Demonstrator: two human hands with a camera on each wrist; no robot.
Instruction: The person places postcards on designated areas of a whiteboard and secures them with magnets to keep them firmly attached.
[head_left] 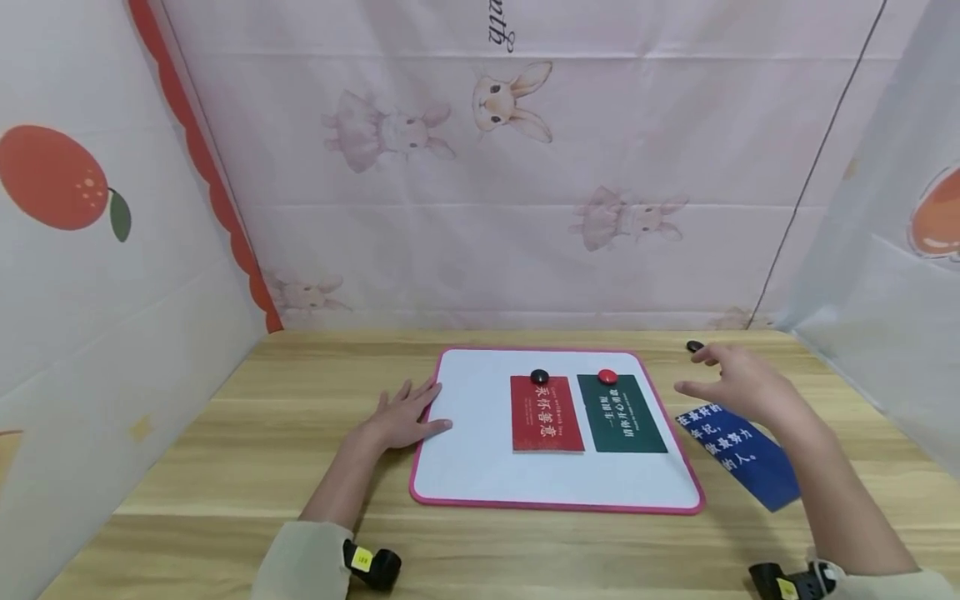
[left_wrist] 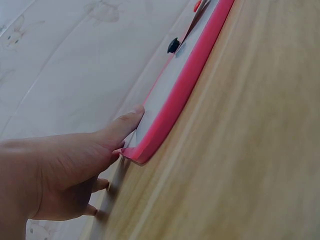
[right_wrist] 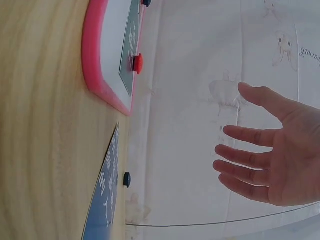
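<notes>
A whiteboard with a pink frame (head_left: pixel 465 475) lies flat on the wooden table. My left hand (head_left: pixel 401 417) rests at its left edge, thumb on the white surface and the other fingers spread over the frame and table. On the board lie a red card (head_left: pixel 546 421) under a black magnet (head_left: pixel 539 377) and a green card (head_left: pixel 626 421) under a red magnet (head_left: pixel 607 377). My right hand (head_left: pixel 750 387) hovers above the table right of the board, fingers spread and holding nothing. Beneath it lies a blue card (head_left: pixel 742 458) with white writing. Another black magnet (head_left: pixel 694 346) sits just beyond its fingertips.
Wooden table surface (head_left: pixel 247 467) surrounds the board. A pale rabbit-print sheet (head_left: pixel 450 250) hangs along the table's back edge. Printed sheets with fruit pictures stand at the left (head_left: pixel 150 358) and right (head_left: pixel 870 283).
</notes>
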